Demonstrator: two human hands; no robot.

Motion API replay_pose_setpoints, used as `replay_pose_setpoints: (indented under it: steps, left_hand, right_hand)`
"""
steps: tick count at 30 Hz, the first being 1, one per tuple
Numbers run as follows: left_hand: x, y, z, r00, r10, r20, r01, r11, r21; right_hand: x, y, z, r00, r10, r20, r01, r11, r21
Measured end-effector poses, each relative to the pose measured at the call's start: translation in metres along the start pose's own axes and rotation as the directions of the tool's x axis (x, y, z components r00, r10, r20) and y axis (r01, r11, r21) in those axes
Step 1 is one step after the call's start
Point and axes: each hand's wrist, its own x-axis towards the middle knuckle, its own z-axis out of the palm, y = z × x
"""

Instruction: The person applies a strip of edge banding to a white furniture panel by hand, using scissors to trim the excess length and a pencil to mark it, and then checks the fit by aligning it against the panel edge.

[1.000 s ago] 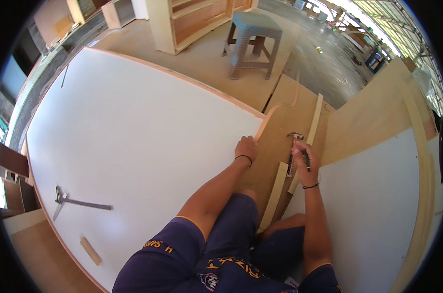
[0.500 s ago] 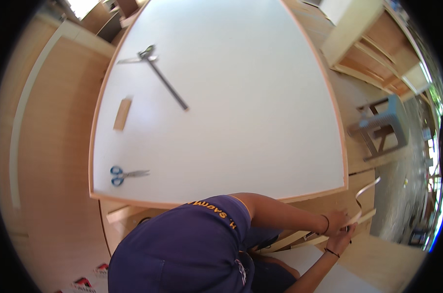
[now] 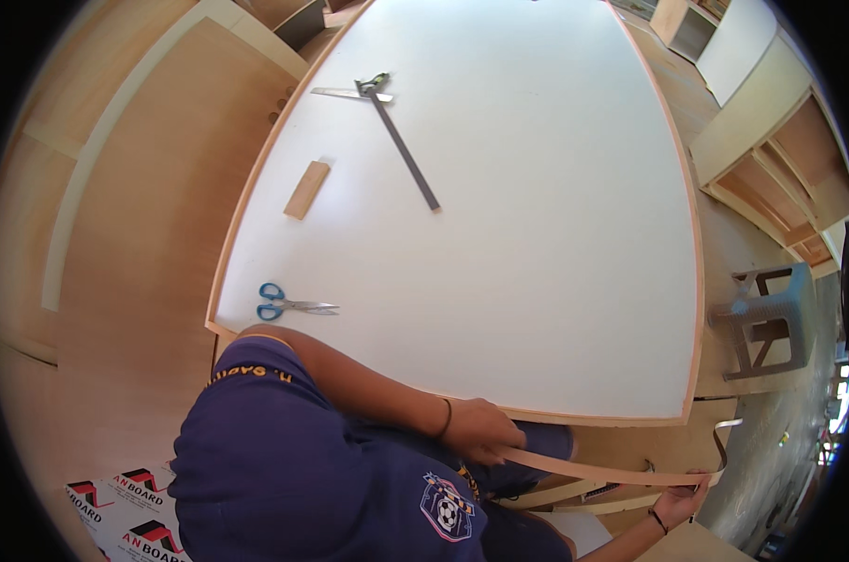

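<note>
A long thin strip of wood-coloured edge banding (image 3: 597, 469) stretches between my two hands, just off the near edge of the white panel (image 3: 537, 244). My left hand (image 3: 480, 431) is closed on the strip's left part, close beside the panel's edge. My right hand (image 3: 684, 504), lower and farther right, is closed around the strip too. Past the right hand, a loose end curls upward. On the panel's left side lie blue-handled scissors (image 3: 298, 308), a small wooden block (image 3: 306, 190) and a combination square with a dark ruler (image 3: 404, 150).
The white panel has thin wood-toned edges. To the right stand a grey-blue plastic stool (image 3: 771, 318) and an unfinished wooden cabinet (image 3: 771, 159). A large brown board (image 3: 153, 187) is on the left. Printed white sheeting (image 3: 115, 520) shows at the lower left.
My left hand has moved left, away from the right hand, and the strip is now drawn out between them. My right hand has shifted slightly lower. The whole view has swung left.
</note>
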Motion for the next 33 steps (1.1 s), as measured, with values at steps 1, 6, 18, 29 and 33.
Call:
replay_pose_setpoints:
  steps: [1,6,18,29,33]
  left_hand:
    - [0.0,0.011,-0.008,1.0,0.025,0.003,-0.025,0.999,0.028]
    - [0.002,0.054,-0.061,0.969,0.146,-0.198,-0.143,0.989,0.031]
    - [-0.104,0.061,-0.242,0.919,-0.116,-0.376,0.316,0.788,0.528]
    - [-0.146,-0.012,-0.377,0.384,0.662,-0.644,0.717,0.226,0.66]
    - [-0.135,-0.12,-0.394,0.187,0.407,-0.894,0.903,0.289,0.32]
  right_hand:
    - [0.001,0.0,0.008,0.999,0.001,-0.035,-0.001,1.0,-0.007]
    - [0.033,-0.003,0.024,0.999,0.053,-0.013,-0.049,0.979,0.198]
    - [0.105,0.02,0.002,0.987,0.156,-0.043,-0.124,0.9,0.417]
    - [0.092,0.043,-0.03,0.991,0.103,-0.09,-0.046,0.873,0.485]
    - [0.033,0.073,-0.018,0.989,0.101,0.104,-0.141,0.832,0.537]
